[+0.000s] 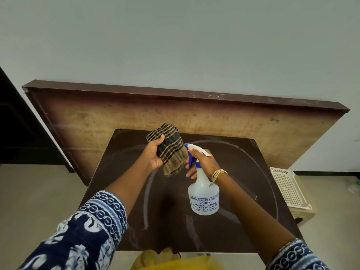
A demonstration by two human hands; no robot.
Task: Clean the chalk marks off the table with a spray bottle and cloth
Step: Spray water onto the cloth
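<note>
We are seeing the left hand [154, 152] gripping a bunched striped cloth [171, 149], fingers clamped around it, held up over the far middle of the dark table [116, 168]. Just right, the right hand [202, 162] is wrapping the neck of the spray bottle [203, 195], fingers closed on the blue trigger, nozzle almost touching the cloth. White chalk marks [261, 170] are curving across the tabletop. A wooden board [97, 121] is leaning behind; 1 cream plastic stool [288, 188] is sitting far right.
</note>
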